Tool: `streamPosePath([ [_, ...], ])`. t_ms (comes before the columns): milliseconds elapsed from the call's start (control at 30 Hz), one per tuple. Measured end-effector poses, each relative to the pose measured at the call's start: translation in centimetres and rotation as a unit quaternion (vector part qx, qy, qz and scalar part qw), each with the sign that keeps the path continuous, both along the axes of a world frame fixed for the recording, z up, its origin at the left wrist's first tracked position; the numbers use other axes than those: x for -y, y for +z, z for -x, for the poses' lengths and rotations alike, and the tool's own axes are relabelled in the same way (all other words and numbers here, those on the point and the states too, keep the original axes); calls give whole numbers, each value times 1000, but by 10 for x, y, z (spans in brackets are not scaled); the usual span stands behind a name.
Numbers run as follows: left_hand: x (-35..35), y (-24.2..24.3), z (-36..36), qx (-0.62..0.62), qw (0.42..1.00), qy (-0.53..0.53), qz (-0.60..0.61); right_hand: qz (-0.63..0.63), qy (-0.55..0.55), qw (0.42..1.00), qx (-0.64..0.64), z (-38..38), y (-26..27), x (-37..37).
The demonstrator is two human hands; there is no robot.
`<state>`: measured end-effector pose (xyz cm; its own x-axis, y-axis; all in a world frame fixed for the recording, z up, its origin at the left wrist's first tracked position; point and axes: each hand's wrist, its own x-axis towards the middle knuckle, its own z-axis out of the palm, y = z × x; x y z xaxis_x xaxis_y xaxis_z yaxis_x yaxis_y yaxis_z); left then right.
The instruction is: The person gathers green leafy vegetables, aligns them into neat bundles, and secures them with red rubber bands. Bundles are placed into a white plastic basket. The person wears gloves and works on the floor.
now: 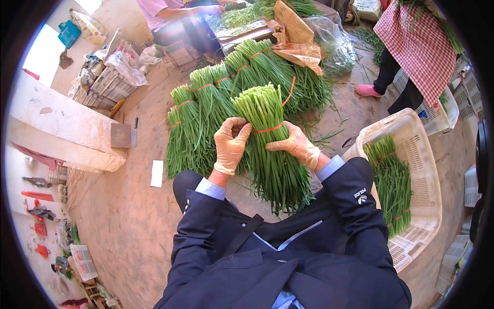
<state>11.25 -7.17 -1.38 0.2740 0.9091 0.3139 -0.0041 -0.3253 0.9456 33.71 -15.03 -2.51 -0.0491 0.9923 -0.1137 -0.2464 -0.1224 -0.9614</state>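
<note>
Both my hands wear thin pale gloves. A bundle of green garlic chives [272, 154] stands between them, its pale cut ends up, with a red tie round it and a loose tie end sticking up at its right. My right hand [295, 145] holds the bundle's right side, thumb across the front. My left hand [232, 141] is at its left edge, thumb and forefinger close together by the tie; whether they pinch it I cannot tell. Just beyond, several tied chive bundles [208, 96] lie in a row on the floor.
At right stands a white plastic crate [428, 185] holding tied chives [391, 185]. A cleaver [134, 133] lies by a pillar [65, 127] at left, near a white paper [157, 174]. Two other people are beyond: one in pink [158, 15], one in a checkered apron [420, 50].
</note>
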Motion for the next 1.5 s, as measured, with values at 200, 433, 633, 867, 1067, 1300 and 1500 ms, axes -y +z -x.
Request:
streamPosePath([
  [200, -8, -10, 1, 25, 1000, 4, 15, 15, -6, 1000, -1, 1, 7, 0],
  [433, -8, -3, 2, 68, 995, -16, 66, 14, -18, 1000, 7, 0, 0, -2],
  [633, -12, 0, 7, -102, 980, 91, -143, -18, -28, 997, 70, -1, 1, -3],
  [867, -16, -8, 38, -464, 884, 11, -57, -28, -95, 988, 120, -10, 0, -3],
  [1067, -9, -45, 50, -255, 955, -71, 132, -86, -161, 957, 226, -9, 8, -5],
  [1300, 6, -41, 32, 118, 885, -183, 411, -185, -208, 896, 347, -7, 11, -2],
  [1500, 15, -58, 15, 196, 695, -320, 614, -325, -175, 830, 418, -8, 14, 8],
])
